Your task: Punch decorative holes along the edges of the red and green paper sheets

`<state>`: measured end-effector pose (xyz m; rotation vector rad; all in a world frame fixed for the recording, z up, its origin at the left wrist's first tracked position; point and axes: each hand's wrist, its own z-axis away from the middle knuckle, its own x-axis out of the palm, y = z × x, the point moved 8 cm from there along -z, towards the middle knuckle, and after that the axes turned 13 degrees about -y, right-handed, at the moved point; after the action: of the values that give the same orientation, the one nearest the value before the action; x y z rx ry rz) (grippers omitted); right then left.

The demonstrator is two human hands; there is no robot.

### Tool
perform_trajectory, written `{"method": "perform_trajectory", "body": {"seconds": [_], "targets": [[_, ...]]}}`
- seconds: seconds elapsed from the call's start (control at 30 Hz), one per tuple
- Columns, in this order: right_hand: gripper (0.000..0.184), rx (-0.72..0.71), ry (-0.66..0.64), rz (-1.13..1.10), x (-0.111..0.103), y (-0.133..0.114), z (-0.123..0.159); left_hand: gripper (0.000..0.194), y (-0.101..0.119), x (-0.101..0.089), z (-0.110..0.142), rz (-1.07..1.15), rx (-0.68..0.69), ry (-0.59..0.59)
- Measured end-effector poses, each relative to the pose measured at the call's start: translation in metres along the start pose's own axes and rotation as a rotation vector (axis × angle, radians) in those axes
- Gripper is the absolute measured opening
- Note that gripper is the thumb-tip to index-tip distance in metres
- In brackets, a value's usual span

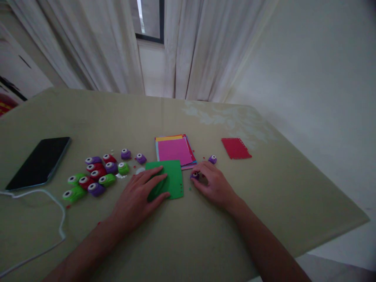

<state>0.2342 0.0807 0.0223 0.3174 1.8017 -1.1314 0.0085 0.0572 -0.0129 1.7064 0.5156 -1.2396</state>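
My left hand (143, 190) lies with its fingers spread on a green foam-like sheet (175, 172), pressing it to the table. Small punched holes run along the sheet's lower right edge. My right hand (213, 184) pinches a small purple craft punch (194, 176) between thumb and fingers, a little right of the green sheet and apart from it. Just beyond that hand stands another purple craft punch (212, 159). Behind the green sheet lies a stack of coloured sheets (173, 150), pink on top.
Several red, green and purple craft punches (96, 174) cluster on the left. A black tablet (41, 160) and a white cable (62, 219) lie farther left. A red sheet (235, 148) with punched edges rests at the right. Tiny punched bits dot the table (188, 243).
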Motion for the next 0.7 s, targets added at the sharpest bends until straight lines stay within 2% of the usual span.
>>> {"method": "perform_trajectory", "body": {"seconds": [0.17, 0.3, 0.53, 0.7], "targets": [[0.012, 0.038, 0.041, 0.067, -0.002, 0.005, 0.0, 0.061, -0.014, -0.012, 0.005, -0.059, -0.168, 0.109], [0.015, 0.105, 0.1, 0.095, -0.006, 0.012, 0.002, 0.074, -0.018, -0.011, 0.005, -0.147, -0.202, 0.103], [0.015, 0.182, 0.146, 0.028, -0.009, 0.022, 0.001, 0.048, -0.016, -0.014, 0.002, -0.094, -0.164, 0.061], [0.015, 0.19, 0.226, -0.009, -0.015, 0.026, 0.002, 0.024, -0.012, -0.024, 0.0, 0.174, -0.135, 0.061]]}}
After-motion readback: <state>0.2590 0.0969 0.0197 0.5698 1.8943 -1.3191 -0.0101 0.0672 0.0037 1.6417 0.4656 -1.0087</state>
